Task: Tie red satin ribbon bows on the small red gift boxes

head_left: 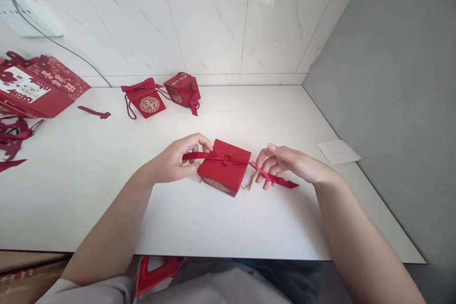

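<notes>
A red gift box [231, 175] lies on the white table, with a round gold pattern on its near side. Across its folded top runs a red ribbon [274, 179], knotted in the middle, one tail out to each side. My left hand [181, 156] curls at the box's left edge, index finger and thumb against its corners, the left tail between them. My right hand [281, 164] is just right of the box, fingers loosely apart; the right tail passes in front of the fingertips. A gold twisted cord [252, 181] shows at both sides of the box.
Two red gift boxes with bows, one box [147, 102] and another box [182, 91], stand near the tiled wall. Red printed bags [53, 85] and loose ribbons [14, 137] are at the left, near a dark red strap [94, 112]. A white paper [338, 151] lies by the right edge.
</notes>
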{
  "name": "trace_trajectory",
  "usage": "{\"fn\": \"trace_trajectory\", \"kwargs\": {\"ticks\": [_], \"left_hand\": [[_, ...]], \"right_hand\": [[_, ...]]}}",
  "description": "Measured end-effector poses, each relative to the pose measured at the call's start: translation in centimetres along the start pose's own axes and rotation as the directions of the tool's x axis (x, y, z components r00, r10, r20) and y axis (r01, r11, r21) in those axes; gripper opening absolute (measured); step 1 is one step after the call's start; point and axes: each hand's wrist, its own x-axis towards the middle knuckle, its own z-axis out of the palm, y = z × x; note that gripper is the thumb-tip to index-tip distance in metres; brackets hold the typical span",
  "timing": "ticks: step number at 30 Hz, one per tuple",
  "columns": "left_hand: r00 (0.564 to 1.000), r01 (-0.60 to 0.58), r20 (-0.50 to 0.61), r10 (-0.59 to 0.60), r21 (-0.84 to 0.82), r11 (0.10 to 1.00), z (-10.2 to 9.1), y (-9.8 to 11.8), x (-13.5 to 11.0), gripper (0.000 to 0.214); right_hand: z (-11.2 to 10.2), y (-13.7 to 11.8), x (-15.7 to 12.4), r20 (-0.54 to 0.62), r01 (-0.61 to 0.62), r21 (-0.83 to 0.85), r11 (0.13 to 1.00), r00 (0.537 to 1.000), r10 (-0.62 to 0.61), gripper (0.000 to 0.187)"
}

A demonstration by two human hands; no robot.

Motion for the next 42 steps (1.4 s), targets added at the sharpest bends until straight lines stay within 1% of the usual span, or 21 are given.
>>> {"fn": "trace_trajectory", "kwargs": {"ticks": [1, 2, 4, 7, 9, 11, 14, 16, 19, 21, 23, 26, 30, 32, 39, 42], "left_hand": [[1.000, -0.025, -0.005, 0.025, 0.044, 0.999, 0.1, 0.1, 0.0, 0.035], [0.998, -0.056, -0.010, 0.057, 0.078, 0.995, 0.2, 0.1, 0.0, 0.036], [0.992, -0.116, -0.034, 0.121, 0.117, 0.986, 0.4, 0.1, 0.1, 0.036], [0.984, -0.150, -0.081, 0.162, 0.136, 0.979, 0.6, -0.1, 0.1, 0.031], [0.979, -0.153, -0.111, 0.170, 0.147, 0.977, 0.6, -0.1, 0.1, 0.026], [0.973, -0.157, -0.142, 0.180, 0.163, 0.974, 0.6, -0.1, 0.0, 0.019], [0.966, -0.138, -0.193, 0.171, 0.177, 0.975, 0.7, 0.0, 0.1, 0.011], [0.966, -0.113, -0.213, 0.147, 0.164, 0.980, 0.8, 0.0, 0.2, 0.011], [0.975, -0.062, -0.204, 0.084, 0.113, 0.992, 0.9, 0.1, 0.3, 0.013], [0.984, -0.022, -0.175, 0.031, 0.051, 0.998, 0.9, 0.1, 0.3, 0.015], [0.990, 0.007, -0.139, -0.009, -0.018, 1.000, 0.9, 0.1, 0.3, 0.018], [0.995, 0.013, -0.096, -0.020, -0.077, 0.997, 1.0, 0.1, 0.5, 0.020], [0.992, 0.006, -0.123, -0.016, -0.077, 0.997, 1.3, 0.0, 0.7, 0.025], [0.990, 0.017, -0.135, -0.029, -0.088, 0.996, 1.4, -0.1, 0.8, 0.030], [0.989, 0.072, -0.116, -0.095, -0.188, 0.980, 1.4, -0.6, 1.2, 0.035], [0.988, 0.089, -0.104, -0.111, -0.202, 0.975, 1.4, -0.6, 1.3, 0.035]], "right_hand": [[0.0, 0.3, 0.4, 0.004, -0.038, 0.012, 0.999, 0.999, 0.038, 0.059], [0.1, 0.6, 0.8, 0.018, -0.061, 0.034, 0.998, 0.998, 0.060, 0.062], [0.4, 1.3, 1.7, 0.074, -0.070, 0.120, 0.990, 0.995, 0.061, 0.062], [1.0, 2.2, 2.9, 0.184, -0.041, 0.243, 0.969, 0.983, -0.004, 0.058], [1.3, 2.6, 3.3, 0.194, 0.003, 0.249, 0.969, 0.980, -0.053, 0.053], [1.5, 2.6, 3.3, 0.155, 0.049, 0.231, 0.972, 0.984, -0.086, 0.049], [1.7, 2.2, 3.1, 0.063, 0.108, 0.210, 0.972, 0.990, -0.124, 0.046], [1.9, 1.9, 3.0, -0.015, 0.136, 0.183, 0.974, 0.991, -0.135, 0.045], [2.4, 1.7, 3.0, -0.104, 0.132, 0.150, 0.980, 0.988, -0.117, 0.041], [2.6, 1.6, 3.0, -0.105, 0.124, 0.140, 0.982, 0.988, -0.110, 0.038], [2.7, 1.6, 3.0, -0.082, 0.130, 0.118, 0.984, 0.989, -0.121, 0.036], [2.8, 1.6, 3.0, -0.088, 0.139, 0.087, 0.986, 0.987, -0.132, 0.036], [3.0, 1.6, 3.1, -0.162, 0.167, 0.096, 0.981, 0.975, -0.150, 0.041], [3.1, 1.6, 3.1, -0.174, 0.187, 0.083, 0.979, 0.970, -0.170, 0.041], [3.0, 1.3, 2.7, -0.113, 0.222, 0.012, 0.975, 0.969, -0.219, 0.036], [2.9, 1.1, 2.6, -0.088, 0.217, -0.017, 0.976, 0.972, -0.217, 0.033]]}}
